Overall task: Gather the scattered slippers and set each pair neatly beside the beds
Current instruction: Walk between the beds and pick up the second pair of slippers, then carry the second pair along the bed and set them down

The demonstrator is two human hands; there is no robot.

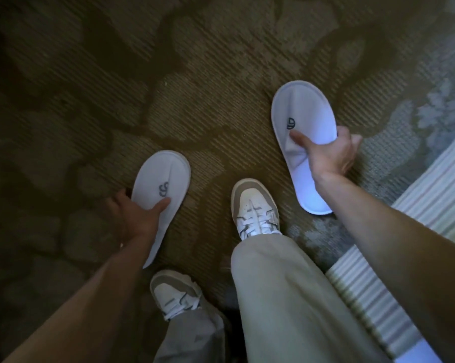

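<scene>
Two white slippers with a dark logo on the toe are in the head view, over a dark patterned carpet. My left hand (138,214) grips the left slipper (163,176) at its middle, thumb on top near the logo. My right hand (331,153) holds the right slipper (302,111) the same way, thumb pressed beside the logo and fingers wrapped around its right edge. Both slippers point away from me, toes up. The right one is further forward than the left. Whether either one touches the carpet I cannot tell.
My two feet in white and grey sneakers (255,205) stand between the slippers, with beige trouser legs (286,297) below. A striped white bed cover (430,195) runs along the right edge. The brown carpet (195,74) stretches ahead and to the left.
</scene>
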